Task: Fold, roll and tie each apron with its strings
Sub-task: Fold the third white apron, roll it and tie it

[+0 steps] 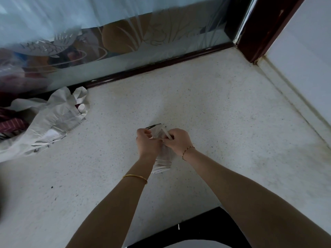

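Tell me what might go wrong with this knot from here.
1. Both the left hand and the right hand pinch the string, so nothing presses on the rolled apron. It may loosen before the knot is tight.
2. The string end in the right hand looks short and may slip out mid-knot.

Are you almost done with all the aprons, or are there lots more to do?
Not nearly done. One rolled apron already looks folded and rolled up on the counter. The left hand and right hand pinch its strings, so tying is in hand. At the left lies a crumpled white pile, probably more aprons, not yet folded, beside some striped cloth.
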A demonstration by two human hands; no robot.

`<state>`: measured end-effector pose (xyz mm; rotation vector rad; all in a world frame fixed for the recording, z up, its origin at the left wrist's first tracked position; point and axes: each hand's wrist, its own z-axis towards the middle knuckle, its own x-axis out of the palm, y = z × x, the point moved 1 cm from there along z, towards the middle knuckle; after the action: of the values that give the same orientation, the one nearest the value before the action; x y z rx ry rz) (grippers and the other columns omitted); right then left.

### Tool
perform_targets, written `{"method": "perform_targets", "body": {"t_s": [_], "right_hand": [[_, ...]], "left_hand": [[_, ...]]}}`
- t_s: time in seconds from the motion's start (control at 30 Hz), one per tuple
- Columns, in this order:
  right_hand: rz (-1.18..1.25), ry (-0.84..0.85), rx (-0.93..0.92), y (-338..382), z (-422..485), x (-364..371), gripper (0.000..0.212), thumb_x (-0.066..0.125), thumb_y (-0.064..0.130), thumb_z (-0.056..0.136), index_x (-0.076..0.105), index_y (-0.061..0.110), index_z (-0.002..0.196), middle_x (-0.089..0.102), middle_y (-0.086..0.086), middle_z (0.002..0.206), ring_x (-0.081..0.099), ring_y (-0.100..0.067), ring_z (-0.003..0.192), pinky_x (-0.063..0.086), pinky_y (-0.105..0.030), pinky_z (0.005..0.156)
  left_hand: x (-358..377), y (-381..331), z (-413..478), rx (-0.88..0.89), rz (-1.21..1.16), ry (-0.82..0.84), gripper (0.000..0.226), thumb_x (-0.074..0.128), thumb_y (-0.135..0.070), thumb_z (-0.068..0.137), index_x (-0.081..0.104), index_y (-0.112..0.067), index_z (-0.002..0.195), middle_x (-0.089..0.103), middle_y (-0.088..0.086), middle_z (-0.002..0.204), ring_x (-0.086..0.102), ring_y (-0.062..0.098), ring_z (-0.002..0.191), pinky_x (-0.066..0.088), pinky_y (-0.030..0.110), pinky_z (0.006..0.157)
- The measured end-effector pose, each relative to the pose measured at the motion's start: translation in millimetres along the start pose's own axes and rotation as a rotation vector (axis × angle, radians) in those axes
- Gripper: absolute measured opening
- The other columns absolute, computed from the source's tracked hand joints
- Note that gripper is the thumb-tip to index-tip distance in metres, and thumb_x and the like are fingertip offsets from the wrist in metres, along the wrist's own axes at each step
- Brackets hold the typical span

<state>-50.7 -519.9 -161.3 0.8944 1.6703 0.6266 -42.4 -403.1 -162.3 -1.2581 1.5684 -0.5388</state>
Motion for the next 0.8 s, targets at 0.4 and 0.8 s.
{"method": "perform_targets", "body": {"t_s": [0.4,0.8], "right_hand": [[0.863,0.128,0.584,-14,2,4,0.023,0.064,0.006,0.086,0.052,0.014,0.068,0.043,0.000,0.056,0.037,-0.004,0.037,0.035,-0.016,0.039],[0.785,0.196,0.575,-13,7,-12,0.016,0.055,-0.004,0.087,0.055,0.008,0.075,0.047,-0.005,0.059,0.039,-0.010,0.049,0.037,-0.021,0.046]], "left_hand": [[-3,4,2,0.452,0.352,0.106,0.004,0.068,-0.001,0.079,0.068,-0.004,0.082,0.052,0.004,0.102,0.046,0.005,0.079,0.034,-0.003,0.071],[-5,6,12,0.633,0.486,0.262,0.002,0.064,-0.001,0.082,0.064,-0.003,0.081,0.058,0.010,0.103,0.051,0.016,0.092,0.033,0.008,0.072]]}}
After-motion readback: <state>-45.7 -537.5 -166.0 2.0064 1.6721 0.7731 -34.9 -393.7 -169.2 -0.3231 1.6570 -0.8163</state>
